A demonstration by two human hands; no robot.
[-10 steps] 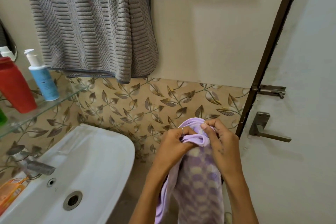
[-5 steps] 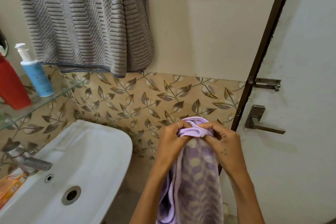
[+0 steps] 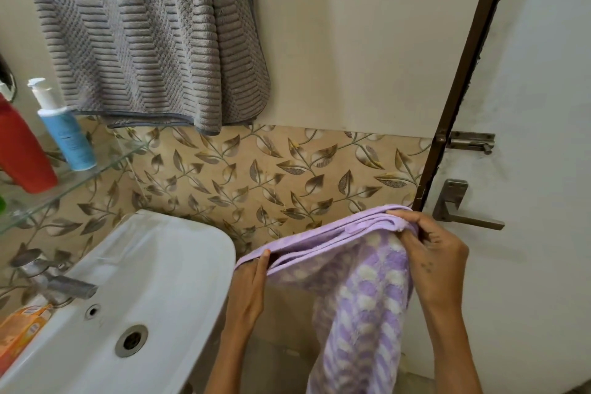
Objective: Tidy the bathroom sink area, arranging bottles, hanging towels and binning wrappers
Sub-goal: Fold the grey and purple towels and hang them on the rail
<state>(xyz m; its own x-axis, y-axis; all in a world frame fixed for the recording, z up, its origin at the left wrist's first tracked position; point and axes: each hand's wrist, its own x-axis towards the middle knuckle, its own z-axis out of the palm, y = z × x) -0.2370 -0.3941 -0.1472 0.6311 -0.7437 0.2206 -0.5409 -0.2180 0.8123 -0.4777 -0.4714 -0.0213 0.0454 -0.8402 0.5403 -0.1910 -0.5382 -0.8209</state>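
- The left hand is raised from below, its forearm running up out of the bottom edge; the lower end of the folded top hem of a lilac checked towel is pinched between its thumb on top and fingers hidden under the cloth.
- The right hand is held higher and to the right, back towards the camera, with its fingers curled over the other end of the hem, gripping it.
- The hem is drawn taut on a slant between the two hands, which are set well apart; the rest of the towel hangs down below the right hand, in front of the wall.
- A white washbasin is seen just beside the left hand, with a metal tap at its far left.
- An orange packet is laid on the basin's rim; its print is blurred and cannot be read.
- A blue pump bottle and a red bottle are stood on a glass shelf; the blue label's writing is too small to read.
- A grey ribbed towel is hung above leaf-patterned tiles.
- A door handle is fixed near the right hand.
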